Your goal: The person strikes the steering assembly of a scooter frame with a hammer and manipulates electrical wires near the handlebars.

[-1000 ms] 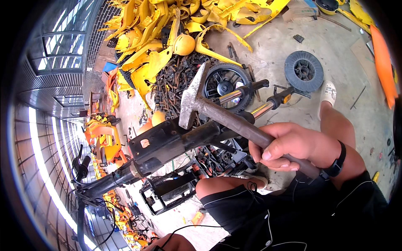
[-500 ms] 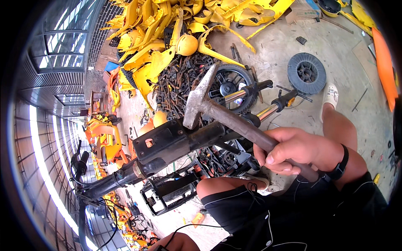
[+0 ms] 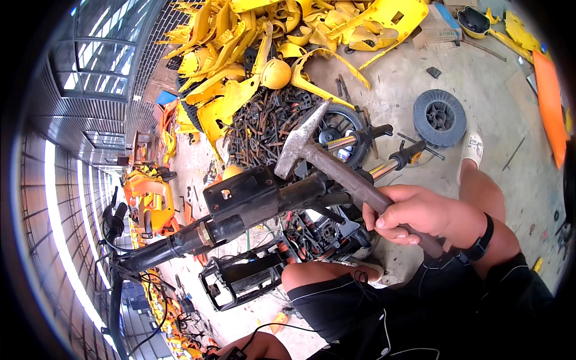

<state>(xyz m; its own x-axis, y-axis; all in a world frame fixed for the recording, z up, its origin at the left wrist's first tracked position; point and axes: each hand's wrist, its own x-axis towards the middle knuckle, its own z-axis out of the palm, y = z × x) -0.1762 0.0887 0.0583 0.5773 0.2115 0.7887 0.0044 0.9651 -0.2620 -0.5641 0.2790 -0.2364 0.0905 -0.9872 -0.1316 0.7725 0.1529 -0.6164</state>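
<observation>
While floor [image 3: 489,90] lies open rightward, the right hand [image 3: 417,211] grips a hammer [image 3: 343,174], left hand unseen

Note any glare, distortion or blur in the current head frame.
Head view, left: fisheye distortion bows the glaring light strips; head view, lower left: the floor washes out near white; head view, centre: the wedge-nosed hammer and right hand look fairly sharp.

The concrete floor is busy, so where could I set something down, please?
Concrete floor shows bare right of the grey disc, toward the long orange panel, above a thin rod. Another patch lies between the disc and the cardboard box, around a dark fragment. The yellow pile and dark metal heap are crowded.
</observation>
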